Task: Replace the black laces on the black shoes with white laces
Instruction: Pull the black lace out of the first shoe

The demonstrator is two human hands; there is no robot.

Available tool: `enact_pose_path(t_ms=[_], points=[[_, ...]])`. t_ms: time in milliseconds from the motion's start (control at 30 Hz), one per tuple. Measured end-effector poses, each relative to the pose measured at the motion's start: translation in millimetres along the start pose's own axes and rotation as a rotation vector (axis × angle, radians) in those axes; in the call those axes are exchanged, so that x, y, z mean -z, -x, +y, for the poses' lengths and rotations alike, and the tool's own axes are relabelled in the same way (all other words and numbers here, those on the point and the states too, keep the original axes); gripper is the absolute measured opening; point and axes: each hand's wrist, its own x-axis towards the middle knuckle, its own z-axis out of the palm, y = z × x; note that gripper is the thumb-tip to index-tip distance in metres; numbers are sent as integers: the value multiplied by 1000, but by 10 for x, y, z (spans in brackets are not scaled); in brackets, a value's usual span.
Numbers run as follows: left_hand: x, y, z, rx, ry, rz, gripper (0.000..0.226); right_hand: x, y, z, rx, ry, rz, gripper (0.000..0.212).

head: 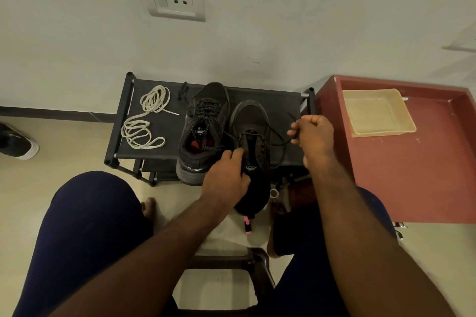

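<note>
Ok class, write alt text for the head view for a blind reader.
The right hand pinches a thin black lace leading from a black fabric shoe that the left hand grips on a low black rack; coiled white laces lie nearby.

A: Legible text, labels, numbers?
B: None can be read. Small white logo marks are seen on the tongues of the black fabric lace-up shoes, but are too blurred to be resolved.
</note>
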Motion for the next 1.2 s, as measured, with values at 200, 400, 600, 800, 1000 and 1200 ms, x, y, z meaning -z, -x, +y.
enact_pose_path(t_ms=[200,400,600,800,1000,1200], points=[[22,-1,15,5,-19,31,43,-153,122,152,275,588,-164,24],[126,-72,35,-11,-70,38,29,-323,339,295,287,783,-342,47],[373,-598,178,-140,-124,127,24,-365,406,374,339,804,-279,43],[320,-977,307,-270,-563,-87,29,-348,378,395,341,877,-320,60],[314,-1110,320,-428,-681,-95,18,-381,388,406,332,852,-294,56],[470,-1239,251,272,517,186,14,-412,425,414,345,837,-253,49]])
